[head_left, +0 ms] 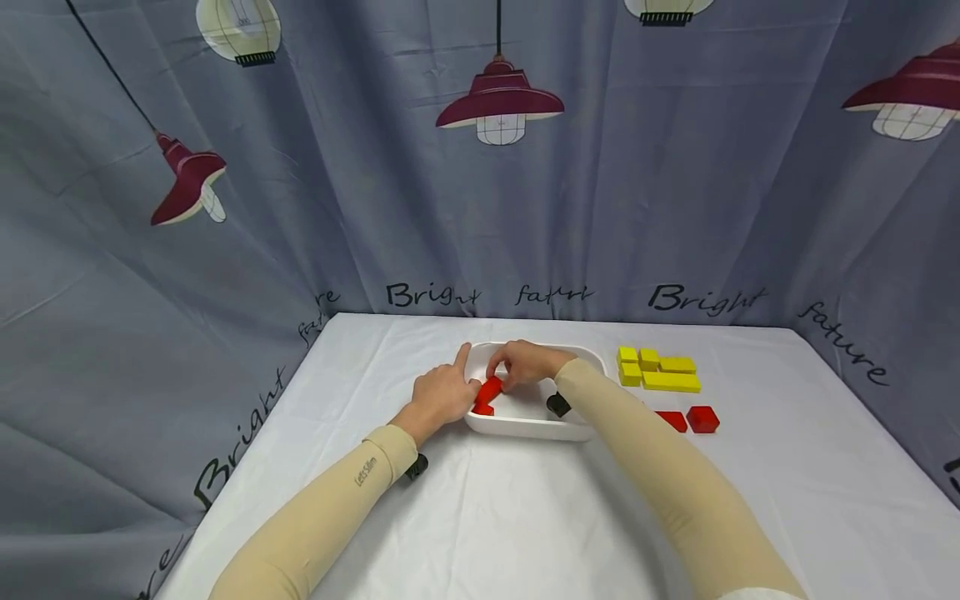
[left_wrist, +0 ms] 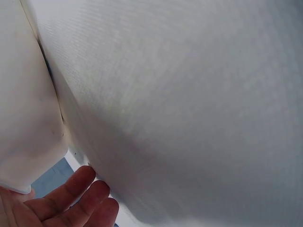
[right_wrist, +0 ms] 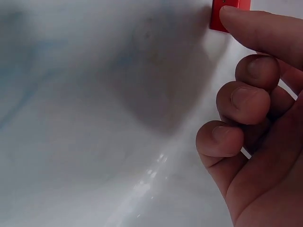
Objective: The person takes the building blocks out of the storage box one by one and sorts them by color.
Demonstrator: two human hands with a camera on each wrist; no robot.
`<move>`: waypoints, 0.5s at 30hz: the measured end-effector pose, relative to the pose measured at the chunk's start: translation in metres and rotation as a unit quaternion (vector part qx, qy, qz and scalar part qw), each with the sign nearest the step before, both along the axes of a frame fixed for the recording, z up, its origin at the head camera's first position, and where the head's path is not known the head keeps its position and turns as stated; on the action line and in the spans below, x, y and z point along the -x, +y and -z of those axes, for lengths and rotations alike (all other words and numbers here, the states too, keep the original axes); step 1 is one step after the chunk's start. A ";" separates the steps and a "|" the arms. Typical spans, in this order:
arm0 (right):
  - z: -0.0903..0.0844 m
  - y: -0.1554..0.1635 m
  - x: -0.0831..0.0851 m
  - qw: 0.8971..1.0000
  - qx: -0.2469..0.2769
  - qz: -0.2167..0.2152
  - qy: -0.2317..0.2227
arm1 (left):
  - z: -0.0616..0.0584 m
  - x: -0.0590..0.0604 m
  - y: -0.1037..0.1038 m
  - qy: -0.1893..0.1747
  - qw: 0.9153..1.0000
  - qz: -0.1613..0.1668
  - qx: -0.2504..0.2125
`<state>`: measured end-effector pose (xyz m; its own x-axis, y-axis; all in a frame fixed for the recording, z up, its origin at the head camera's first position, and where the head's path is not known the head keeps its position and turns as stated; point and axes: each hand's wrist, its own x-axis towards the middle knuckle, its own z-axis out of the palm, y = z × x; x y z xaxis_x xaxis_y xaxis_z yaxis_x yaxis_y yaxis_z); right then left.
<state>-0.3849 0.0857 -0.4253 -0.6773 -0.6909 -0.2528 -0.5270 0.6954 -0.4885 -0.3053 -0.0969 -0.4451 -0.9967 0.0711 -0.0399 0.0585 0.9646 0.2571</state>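
A white tray (head_left: pixel 525 427) sits mid-table. My right hand (head_left: pixel 521 367) reaches into it and pinches a red block (head_left: pixel 490 389), lifted at a tilt over the tray's left part. In the right wrist view the index fingertip (right_wrist: pixel 255 28) lies on that red block (right_wrist: pixel 215 16) while the other fingers curl. A second red block (head_left: pixel 483 409) lies on the tray floor. My left hand (head_left: pixel 442 392) rests against the tray's left rim, index finger pointing up. Its straight fingers (left_wrist: pixel 71 201) lie beside the tray's outer wall (left_wrist: pixel 28 118).
Several yellow blocks (head_left: pixel 657 369) lie packed together right of the tray, with two red blocks (head_left: pixel 690 419) in front of them. The table has a white cloth (head_left: pixel 487 517); a grey printed curtain (head_left: pixel 480 208) closes in the back and sides.
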 end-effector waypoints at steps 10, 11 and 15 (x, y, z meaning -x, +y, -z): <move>0.004 0.015 0.002 1.000 -0.015 0.024 0.012 | 0.004 0.001 0.002 0.003 1.000 0.001 0.002; 0.004 0.016 0.003 0.999 -0.015 0.026 0.012 | 0.003 0.001 0.002 0.002 1.000 0.000 0.002; 0.002 0.018 0.004 0.999 -0.019 0.028 0.014 | 0.001 0.002 0.001 -0.002 1.000 -0.003 0.005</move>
